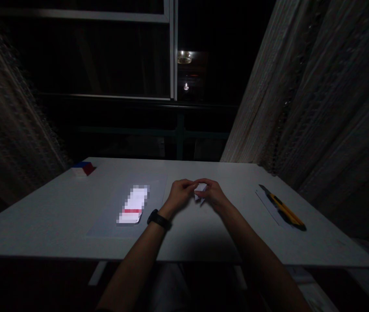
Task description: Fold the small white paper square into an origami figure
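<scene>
Pinching folded paper (200,189) with fingers of left hand (181,193) and right hand (215,193), we keep it between far and near edges of table (57,221), probably for steadiness; utility knife (283,209) near right edge, perhaps for safety.

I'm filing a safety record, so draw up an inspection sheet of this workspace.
Surface: white table, dimly lit.
Job's things: small folded white paper, between the hands.
Clutter: lit phone on a pale sheet, left; coloured cube, back left; yellow-black cutter partly over a white sheet, right.
Hands: right hand pinches the paper; left hand meets it, grip unclear.
Cables: nothing seen.
Surroundings: left curtain, right curtain, window frame ahead.
</scene>
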Action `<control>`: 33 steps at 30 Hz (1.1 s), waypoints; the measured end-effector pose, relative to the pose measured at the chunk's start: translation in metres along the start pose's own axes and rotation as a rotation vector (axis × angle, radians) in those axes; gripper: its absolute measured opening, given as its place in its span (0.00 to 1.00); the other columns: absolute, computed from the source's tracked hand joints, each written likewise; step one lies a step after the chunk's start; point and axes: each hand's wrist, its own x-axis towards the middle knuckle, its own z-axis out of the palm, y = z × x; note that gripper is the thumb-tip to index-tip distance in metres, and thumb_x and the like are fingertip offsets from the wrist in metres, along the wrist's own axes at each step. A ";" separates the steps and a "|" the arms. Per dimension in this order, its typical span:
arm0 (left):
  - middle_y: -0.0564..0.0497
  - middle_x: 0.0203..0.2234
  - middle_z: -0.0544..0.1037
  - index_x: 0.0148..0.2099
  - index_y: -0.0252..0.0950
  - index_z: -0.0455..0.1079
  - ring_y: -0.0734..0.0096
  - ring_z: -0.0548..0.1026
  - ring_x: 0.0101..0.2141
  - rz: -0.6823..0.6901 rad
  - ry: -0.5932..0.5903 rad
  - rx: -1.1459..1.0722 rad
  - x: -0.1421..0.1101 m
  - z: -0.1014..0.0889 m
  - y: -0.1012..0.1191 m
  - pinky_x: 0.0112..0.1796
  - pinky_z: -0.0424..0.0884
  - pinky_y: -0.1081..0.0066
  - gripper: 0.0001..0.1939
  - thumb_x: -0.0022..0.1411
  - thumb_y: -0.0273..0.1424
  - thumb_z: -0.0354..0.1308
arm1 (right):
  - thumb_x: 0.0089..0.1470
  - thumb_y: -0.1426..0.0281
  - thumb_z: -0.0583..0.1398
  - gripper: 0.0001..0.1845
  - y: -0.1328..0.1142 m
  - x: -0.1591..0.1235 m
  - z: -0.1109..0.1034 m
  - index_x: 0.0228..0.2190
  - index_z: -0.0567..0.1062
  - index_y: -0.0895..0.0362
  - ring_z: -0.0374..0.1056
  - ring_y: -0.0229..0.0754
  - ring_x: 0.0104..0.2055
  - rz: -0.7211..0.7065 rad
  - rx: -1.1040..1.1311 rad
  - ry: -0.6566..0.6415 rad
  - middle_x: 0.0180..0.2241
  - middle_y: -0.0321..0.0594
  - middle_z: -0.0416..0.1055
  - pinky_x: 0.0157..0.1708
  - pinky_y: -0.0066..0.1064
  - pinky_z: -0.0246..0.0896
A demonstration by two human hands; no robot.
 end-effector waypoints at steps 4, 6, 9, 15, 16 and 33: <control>0.45 0.28 0.78 0.33 0.30 0.75 0.68 0.74 0.30 -0.014 0.005 -0.070 0.000 0.002 -0.001 0.32 0.67 0.71 0.11 0.51 0.32 0.57 | 0.29 0.69 0.68 0.24 0.001 0.001 0.000 0.34 0.73 0.60 0.61 0.35 0.12 0.005 -0.020 -0.004 0.11 0.29 0.64 0.13 0.25 0.56; 0.45 0.29 0.78 0.34 0.30 0.75 0.67 0.74 0.31 -0.006 0.021 -0.095 0.000 0.003 -0.002 0.34 0.68 0.71 0.10 0.51 0.31 0.57 | 0.29 0.70 0.67 0.24 0.001 0.001 0.000 0.35 0.73 0.60 0.57 0.32 0.11 -0.012 -0.045 0.013 0.10 0.26 0.61 0.12 0.23 0.53; 0.44 0.29 0.78 0.34 0.31 0.75 0.67 0.74 0.31 -0.025 0.053 -0.104 0.000 0.003 -0.003 0.34 0.68 0.71 0.10 0.50 0.30 0.58 | 0.29 0.70 0.68 0.24 0.000 0.000 0.002 0.35 0.73 0.59 0.50 0.28 0.10 -0.046 -0.081 0.049 0.08 0.21 0.53 0.11 0.20 0.46; 0.45 0.26 0.78 0.31 0.30 0.75 0.67 0.74 0.28 -0.121 0.055 -0.191 0.002 0.004 -0.011 0.30 0.67 0.71 0.11 0.47 0.34 0.60 | 0.28 0.67 0.68 0.23 0.000 -0.002 0.003 0.31 0.70 0.57 0.55 0.31 0.10 -0.037 -0.046 0.070 0.09 0.23 0.57 0.11 0.22 0.51; 0.45 0.25 0.77 0.31 0.30 0.75 0.68 0.73 0.27 -0.125 0.048 -0.202 0.003 0.005 -0.013 0.30 0.67 0.71 0.12 0.47 0.34 0.60 | 0.27 0.67 0.69 0.23 0.000 -0.001 0.003 0.30 0.70 0.57 0.55 0.31 0.10 -0.037 -0.049 0.074 0.09 0.22 0.56 0.11 0.22 0.52; 0.55 0.22 0.67 0.29 0.34 0.64 0.75 0.64 0.26 0.039 -0.036 0.115 0.000 0.008 -0.016 0.29 0.60 0.74 0.16 0.60 0.40 0.45 | 0.27 0.69 0.69 0.19 -0.001 -0.001 0.001 0.24 0.68 0.58 0.61 0.33 0.12 -0.006 0.011 0.054 0.10 0.27 0.64 0.13 0.23 0.53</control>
